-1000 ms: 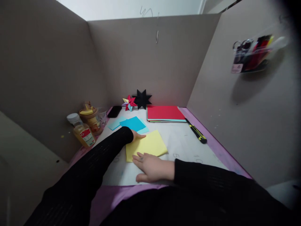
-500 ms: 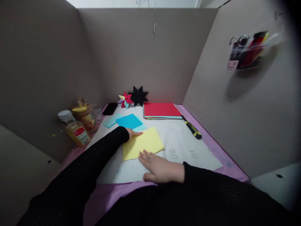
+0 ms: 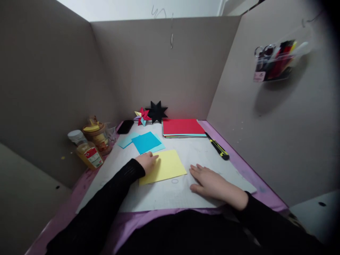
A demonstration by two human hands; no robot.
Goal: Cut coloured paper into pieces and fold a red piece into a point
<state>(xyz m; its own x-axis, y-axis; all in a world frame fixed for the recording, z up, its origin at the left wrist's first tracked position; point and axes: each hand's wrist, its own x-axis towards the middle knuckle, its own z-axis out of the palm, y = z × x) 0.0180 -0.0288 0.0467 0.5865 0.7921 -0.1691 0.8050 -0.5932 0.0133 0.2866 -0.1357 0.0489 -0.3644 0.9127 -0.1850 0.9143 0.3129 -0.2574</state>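
A yellow sheet of paper (image 3: 170, 165) lies on the white board (image 3: 159, 200) in front of me. My left hand (image 3: 147, 161) rests on the sheet's left part, fingers stretched over its surface and partly curled. To the right of the sheet, apart from it, my right hand (image 3: 208, 180) lies palm down on the board with its fingers out. Behind the sheet are blue paper squares (image 3: 147, 141), overlapping each other.
A stack of coloured paper (image 3: 183, 127) with red on top stands at the back. A utility knife (image 3: 218, 147) lies at the right. Two folded paper stars, one black (image 3: 157, 112), lean on the wall. At left are a glue bottle (image 3: 90, 156), a pot (image 3: 97, 134) and a phone (image 3: 125, 126).
My right hand has moved right, off the edge of the yellow sheet and onto the board. My left hand has drawn slightly nearer me. The camera view has tilted up a little.
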